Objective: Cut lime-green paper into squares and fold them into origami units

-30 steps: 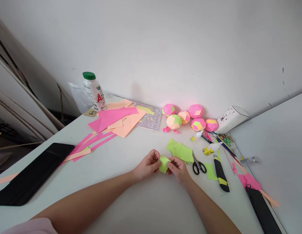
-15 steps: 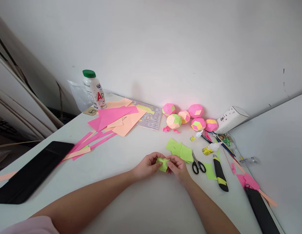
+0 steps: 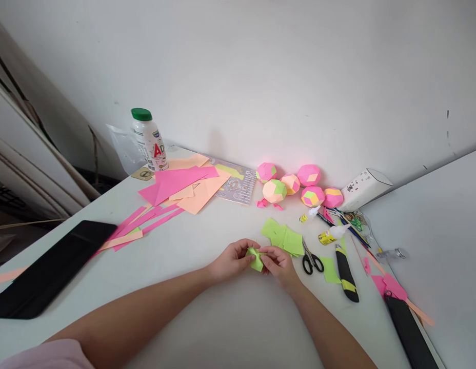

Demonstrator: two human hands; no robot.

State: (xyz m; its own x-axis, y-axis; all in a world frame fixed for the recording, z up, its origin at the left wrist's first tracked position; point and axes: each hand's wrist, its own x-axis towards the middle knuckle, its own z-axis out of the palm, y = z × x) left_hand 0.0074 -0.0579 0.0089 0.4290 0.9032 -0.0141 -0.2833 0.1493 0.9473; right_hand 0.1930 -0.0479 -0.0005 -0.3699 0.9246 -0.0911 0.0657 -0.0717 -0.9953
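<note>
A small folded piece of light green paper [image 3: 256, 260] is pinched between both hands above the table. My left hand [image 3: 235, 260] grips its left side, thumb in front and fingers behind. On the right side, my right hand [image 3: 279, 264] presses it with thumb and fingertips. Parts of the paper are hidden by the fingers. Just beyond my right hand lie several green paper squares [image 3: 282, 237]. Black-handled scissors [image 3: 312, 260] rest to the right of them, and another green square [image 3: 330, 270] lies beside a black and yellow utility knife [image 3: 347, 274].
Several faceted paper balls [image 3: 274, 191] sit by the wall. Glue bottles [image 3: 330, 235] lie at the right, near a white box [image 3: 364, 188]. Pink and peach paper sheets [image 3: 176, 185] and a white bottle [image 3: 150, 143] stand back left; a black flat object [image 3: 49, 271] lies left.
My right thumb and fingers have shifted slightly left over the green paper. Both hands keep hold of it.
</note>
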